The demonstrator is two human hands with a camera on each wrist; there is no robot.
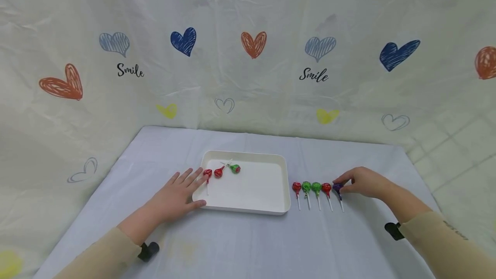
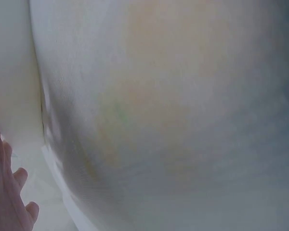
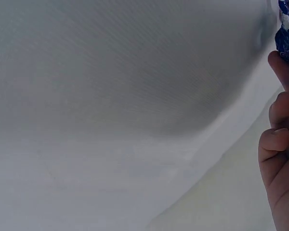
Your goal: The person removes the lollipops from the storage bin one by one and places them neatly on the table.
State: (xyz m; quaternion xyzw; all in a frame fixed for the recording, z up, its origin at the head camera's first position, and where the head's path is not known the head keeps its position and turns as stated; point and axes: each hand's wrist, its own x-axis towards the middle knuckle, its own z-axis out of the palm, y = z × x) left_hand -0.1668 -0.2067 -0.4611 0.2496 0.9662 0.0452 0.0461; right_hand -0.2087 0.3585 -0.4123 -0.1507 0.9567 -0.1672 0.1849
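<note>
My right hand pinches the head of a purple-wrapped lollipop between thumb and fingers, at the right end of a row. In the right wrist view, the dark blue and purple wrapper shows at the fingertips at the upper right edge. My left hand, fingers spread straight, lies over the left rim of a white tray. Inside the tray, near those fingers, are a red lollipop, another red lollipop and a green lollipop. Only part of the left hand appears in the left wrist view.
Left of the purple lollipop, a red lollipop, two green ones and another red lollipop line up beside the tray, sticks toward me. A white cloth covers the table. Behind it hangs a pale curtain printed with hearts.
</note>
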